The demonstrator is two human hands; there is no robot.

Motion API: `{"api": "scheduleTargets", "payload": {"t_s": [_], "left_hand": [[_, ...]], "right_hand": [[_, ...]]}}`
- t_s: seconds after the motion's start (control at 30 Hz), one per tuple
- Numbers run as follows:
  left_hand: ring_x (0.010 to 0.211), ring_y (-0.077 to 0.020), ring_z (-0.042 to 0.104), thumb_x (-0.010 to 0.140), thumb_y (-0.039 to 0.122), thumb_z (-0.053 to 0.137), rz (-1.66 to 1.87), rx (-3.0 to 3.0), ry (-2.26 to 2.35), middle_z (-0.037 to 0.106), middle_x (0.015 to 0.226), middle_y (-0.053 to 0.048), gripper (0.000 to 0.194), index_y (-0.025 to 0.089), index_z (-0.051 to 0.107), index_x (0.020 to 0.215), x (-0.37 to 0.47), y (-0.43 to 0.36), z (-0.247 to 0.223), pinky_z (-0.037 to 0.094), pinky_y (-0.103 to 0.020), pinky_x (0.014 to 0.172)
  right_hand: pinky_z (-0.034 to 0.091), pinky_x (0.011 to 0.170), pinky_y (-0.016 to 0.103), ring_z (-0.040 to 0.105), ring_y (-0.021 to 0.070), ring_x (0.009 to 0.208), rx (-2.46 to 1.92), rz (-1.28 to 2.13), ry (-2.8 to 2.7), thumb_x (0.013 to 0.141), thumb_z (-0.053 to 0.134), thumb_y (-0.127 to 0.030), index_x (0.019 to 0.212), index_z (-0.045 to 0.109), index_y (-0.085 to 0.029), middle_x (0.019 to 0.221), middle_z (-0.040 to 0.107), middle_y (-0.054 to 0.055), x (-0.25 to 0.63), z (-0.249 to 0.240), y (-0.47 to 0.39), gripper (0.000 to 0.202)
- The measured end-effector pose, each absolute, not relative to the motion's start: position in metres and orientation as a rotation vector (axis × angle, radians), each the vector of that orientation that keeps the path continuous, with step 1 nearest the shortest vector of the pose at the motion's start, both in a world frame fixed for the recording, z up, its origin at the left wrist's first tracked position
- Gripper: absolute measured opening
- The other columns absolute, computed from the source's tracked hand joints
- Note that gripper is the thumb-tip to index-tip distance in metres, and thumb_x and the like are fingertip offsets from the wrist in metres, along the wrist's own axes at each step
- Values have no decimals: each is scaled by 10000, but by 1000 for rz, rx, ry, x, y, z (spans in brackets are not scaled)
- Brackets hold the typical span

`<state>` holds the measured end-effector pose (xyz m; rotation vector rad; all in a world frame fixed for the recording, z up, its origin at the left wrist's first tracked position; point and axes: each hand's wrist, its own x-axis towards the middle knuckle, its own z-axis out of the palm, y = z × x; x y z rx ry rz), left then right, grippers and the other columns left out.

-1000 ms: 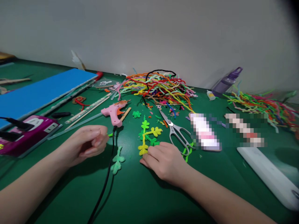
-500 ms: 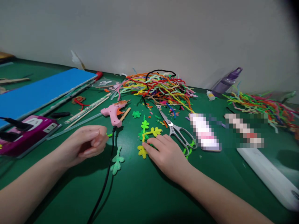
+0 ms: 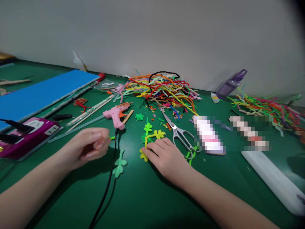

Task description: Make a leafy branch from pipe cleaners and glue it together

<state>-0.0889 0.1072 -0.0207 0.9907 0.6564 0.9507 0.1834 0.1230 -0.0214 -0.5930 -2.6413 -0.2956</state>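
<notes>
My right hand (image 3: 166, 157) rests over a yellow pipe-cleaner sprig (image 3: 157, 134), its bent fingers and thumb pressing on the stem and lower leaf. Green pipe-cleaner leaves (image 3: 148, 127) lie right beside that sprig. With curled fingers, my left hand (image 3: 91, 144) is closed near the glue gun cord (image 3: 111, 173); a short green pipe-cleaner tip (image 3: 111, 138) shows at its fingertips, and the inside of the grip is hidden. A pale green leaf sprig (image 3: 119, 164) lies between my hands. Just beyond are a pink hot glue gun (image 3: 115, 115), a small green flower (image 3: 139, 117) and open scissors (image 3: 181, 131).
A heap of coloured pipe cleaners (image 3: 162, 87) lies against the wall, another bundle (image 3: 264, 106) at right. At left are a magenta power strip (image 3: 30, 138) and a blue board (image 3: 52, 90). A blurred phone-like item (image 3: 209, 135), white case (image 3: 269, 179) and purple bottle (image 3: 230, 83) stand right.
My right thumb and fingers have shifted slightly left, onto the yellow sprig's lower leaf. My left hand has stayed in place.
</notes>
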Motion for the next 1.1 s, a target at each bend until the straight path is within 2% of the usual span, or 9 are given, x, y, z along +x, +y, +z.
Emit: {"api": "scheduleTargets", "payload": {"t_s": [0.23,1.1], "left_hand": [[339,-37,199,876,377,512,950,988,639,337,442,71,318,171,546,637,-89,107,-21,165,-173,363],[352,-44,214,888,373,493,953,997,645,340,442,69,328,170,550,637,-89,107,-21,179,-171,370]], "right_hand": [[365,706,315,526,163,758,-609,-316,-2618,939,457,-133,914,676,-108,799,658,65,184,-21,122,222],[370,720,322,525,166,757,-611,-300,-2634,943,432,-123,950,676,-111,790,652,67,186,-22,122,245]]}}
